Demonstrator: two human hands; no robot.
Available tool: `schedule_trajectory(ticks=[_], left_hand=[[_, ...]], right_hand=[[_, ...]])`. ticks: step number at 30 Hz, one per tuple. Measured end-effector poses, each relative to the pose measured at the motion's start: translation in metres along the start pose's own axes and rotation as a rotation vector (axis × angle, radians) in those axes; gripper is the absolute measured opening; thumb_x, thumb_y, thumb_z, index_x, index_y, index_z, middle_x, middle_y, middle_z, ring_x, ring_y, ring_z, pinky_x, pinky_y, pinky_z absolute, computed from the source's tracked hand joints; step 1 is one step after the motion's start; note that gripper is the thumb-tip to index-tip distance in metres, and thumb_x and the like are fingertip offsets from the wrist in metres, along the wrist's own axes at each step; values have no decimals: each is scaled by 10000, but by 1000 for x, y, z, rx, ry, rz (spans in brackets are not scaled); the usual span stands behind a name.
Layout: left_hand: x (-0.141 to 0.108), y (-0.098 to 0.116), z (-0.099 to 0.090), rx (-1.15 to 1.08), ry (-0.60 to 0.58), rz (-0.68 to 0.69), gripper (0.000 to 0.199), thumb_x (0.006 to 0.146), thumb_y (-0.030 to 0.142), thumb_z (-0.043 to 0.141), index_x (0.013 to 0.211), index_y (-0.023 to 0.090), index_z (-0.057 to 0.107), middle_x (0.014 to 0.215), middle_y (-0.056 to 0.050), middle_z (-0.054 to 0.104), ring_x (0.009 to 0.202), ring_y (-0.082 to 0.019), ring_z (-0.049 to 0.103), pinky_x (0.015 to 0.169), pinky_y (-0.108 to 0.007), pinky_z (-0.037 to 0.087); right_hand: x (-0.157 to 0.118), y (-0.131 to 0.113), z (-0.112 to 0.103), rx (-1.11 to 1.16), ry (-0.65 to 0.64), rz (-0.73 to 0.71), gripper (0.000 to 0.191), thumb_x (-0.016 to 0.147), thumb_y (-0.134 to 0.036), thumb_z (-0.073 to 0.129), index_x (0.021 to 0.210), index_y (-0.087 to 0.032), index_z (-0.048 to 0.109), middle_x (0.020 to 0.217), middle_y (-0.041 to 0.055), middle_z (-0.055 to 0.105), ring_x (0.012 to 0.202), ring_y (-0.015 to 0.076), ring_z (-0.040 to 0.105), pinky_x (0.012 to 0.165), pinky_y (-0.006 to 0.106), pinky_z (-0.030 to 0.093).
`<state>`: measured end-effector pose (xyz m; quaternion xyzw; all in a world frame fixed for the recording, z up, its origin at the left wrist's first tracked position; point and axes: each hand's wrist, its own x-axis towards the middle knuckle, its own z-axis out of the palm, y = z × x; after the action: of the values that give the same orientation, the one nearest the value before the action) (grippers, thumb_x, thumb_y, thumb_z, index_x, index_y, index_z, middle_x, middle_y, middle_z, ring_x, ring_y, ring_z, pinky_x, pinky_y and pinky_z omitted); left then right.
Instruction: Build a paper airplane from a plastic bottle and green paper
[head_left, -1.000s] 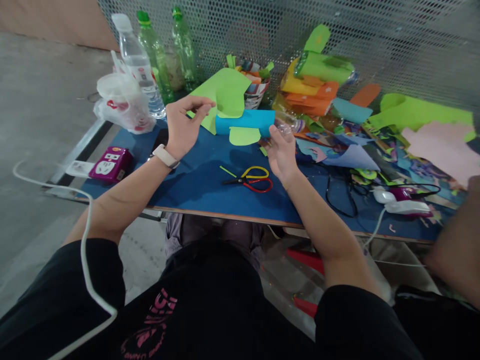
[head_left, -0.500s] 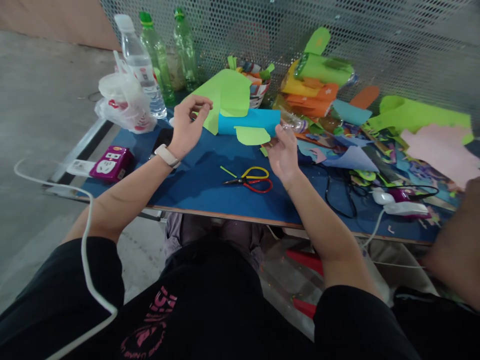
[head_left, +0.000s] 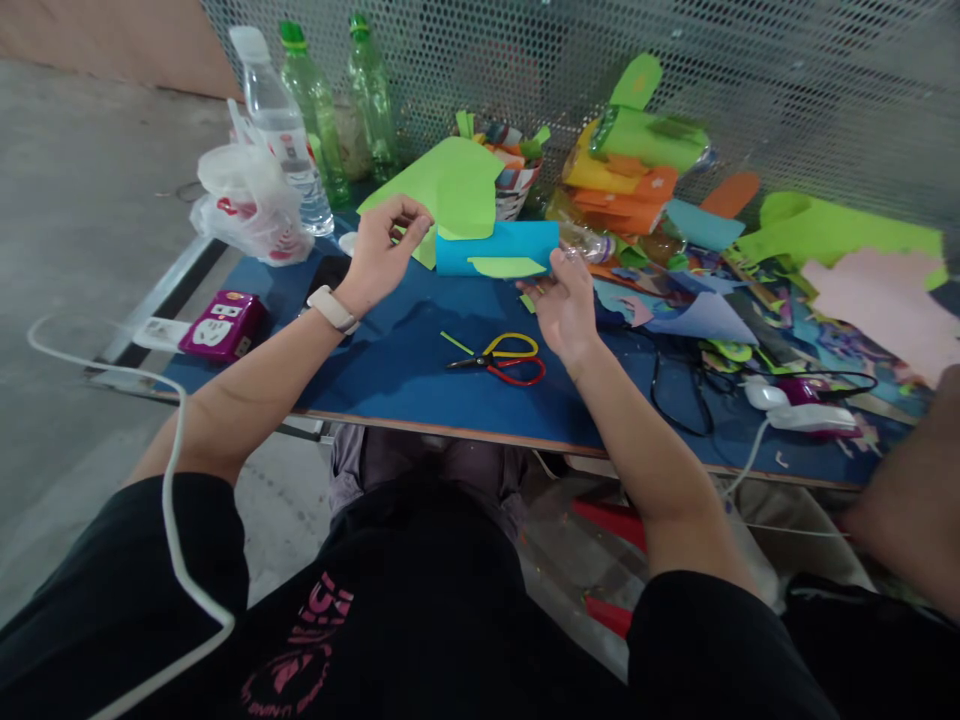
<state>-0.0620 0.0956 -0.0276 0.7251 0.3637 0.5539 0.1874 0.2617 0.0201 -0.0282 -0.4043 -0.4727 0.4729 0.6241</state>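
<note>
Over the blue table (head_left: 375,375): bottle wrapped in blue paper (head_left: 517,238), sideways, green flaps (head_left: 466,205) on it. Left hand (head_left: 386,248): thumb and forefinger nearly together at its left end; whether they grip, cannot tell. Right hand (head_left: 566,308): partly curled, holding its neck end. Scissors (head_left: 481,361): lying on the table, blades leftward. Green strip (head_left: 456,343): beside the blades.

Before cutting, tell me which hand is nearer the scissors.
Right. The right hand is beyond the scissors, on their handle side; the left hand is farther off, toward their blade side.
</note>
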Motion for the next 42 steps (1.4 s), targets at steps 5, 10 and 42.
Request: schedule_trajectory(ticks=[5,10,42], left_hand=[[0,7,-1,-72,-5,-16,790,1076,1100,695,1107,315,778,1055,-79,837,952,-249,765,829,-468,624],[5,-7,4,-316,-8,40,629,1078,957,876,1088,337,771,1099,-51,846,988,-248,768,926,-492,658],[-67,155,26,-401,-826,314,118,1205,251,905,1126,249,994,1120,-90,992,994,-228,975,937,-291,767]], right_hand=[[0,-2,1,-11,9,11,866,689,-1002,1081,1247,-395,816,1457,60,890,1603,428,780,1161,558,808],[-1,-2,-1,-31,16,6,846,731,-1040,1040,1277,-432,823,1486,49,892,1622,441,772,1160,619,810],[2,0,-4,-31,60,-13,812,726,-1020,1049,1218,-415,824,1339,41,902,1447,395,841,1180,589,770]])
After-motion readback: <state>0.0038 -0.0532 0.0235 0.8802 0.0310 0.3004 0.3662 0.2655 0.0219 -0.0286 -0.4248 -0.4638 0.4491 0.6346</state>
